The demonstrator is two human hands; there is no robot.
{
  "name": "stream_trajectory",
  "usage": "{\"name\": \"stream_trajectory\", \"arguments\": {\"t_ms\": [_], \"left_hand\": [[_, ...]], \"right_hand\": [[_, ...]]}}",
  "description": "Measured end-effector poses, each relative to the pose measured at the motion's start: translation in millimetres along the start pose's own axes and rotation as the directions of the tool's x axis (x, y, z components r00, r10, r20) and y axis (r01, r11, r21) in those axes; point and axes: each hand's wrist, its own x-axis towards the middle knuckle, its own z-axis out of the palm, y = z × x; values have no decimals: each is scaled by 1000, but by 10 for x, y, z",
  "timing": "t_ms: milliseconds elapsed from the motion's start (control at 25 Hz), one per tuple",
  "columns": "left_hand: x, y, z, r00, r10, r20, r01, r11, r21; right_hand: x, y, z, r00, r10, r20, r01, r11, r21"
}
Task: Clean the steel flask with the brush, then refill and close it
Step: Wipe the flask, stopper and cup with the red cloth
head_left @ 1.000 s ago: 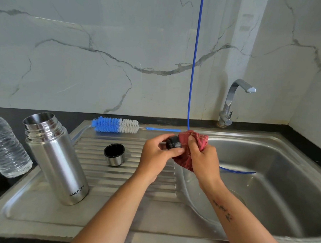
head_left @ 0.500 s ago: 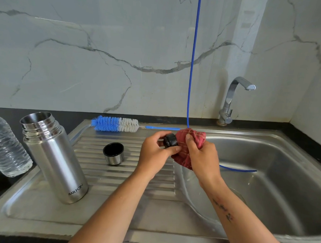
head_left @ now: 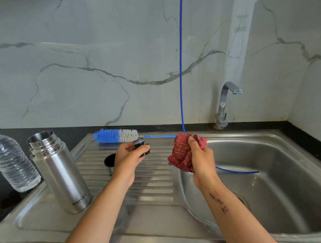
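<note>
Single head cam, looks fwd and down, close over sink (head_left: 265, 140) and drainboard (head_left: 153, 185), facing marble wall (head_left: 85, 44).

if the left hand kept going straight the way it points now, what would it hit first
Probably the bottle brush: the left hand, holding the black stopper, points away toward the wall, and the bristles lie just beyond it. Depth is unclear.

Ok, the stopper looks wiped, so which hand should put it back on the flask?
Left. The left hand already pinches the black stopper and is nearer the open steel flask; the right hand grips the red cloth over the sink basin.
</note>
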Motion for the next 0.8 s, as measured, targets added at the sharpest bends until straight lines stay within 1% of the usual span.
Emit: {"name": "stream_trajectory", "arguments": {"t_ms": [40,80,120,160,200,320,400,480,560,800], "left_hand": [[8,-25,7,998,57,-17,-53,983,174],[12,-40,21,992,126,-28,-107,925,365],[28,-51,40,980,196,-8,-162,832,530],[59,-67,57,969,244,39,-210,735,645],[98,-77,72,963,257,83,-239,665,707],[203,-77,120,971,200,133,-222,539,813],[229,-95,140,978,148,147,-199,453,869],[245,-117,146,978,123,168,-203,399,894],[248,-130,150,977,113,179,-209,380,901],[253,-71,155,978,92,186,-207,379,902]], "right_hand": [[13,10,-7,1000,22,-11,-22,1000,13],[17,15,-23,999,43,-22,-42,999,30],[29,24,-35,998,61,-33,-59,997,55],[36,27,-49,996,77,-41,-74,994,80],[39,26,-60,995,87,-38,-84,992,91],[24,41,-90,994,104,-13,-103,992,69],[14,44,-91,994,104,-23,-103,993,53],[4,41,-81,994,106,-29,-104,993,59],[1,45,-76,994,106,-20,-105,993,57],[47,90,-76,996,88,-19,-88,995,39]]}}
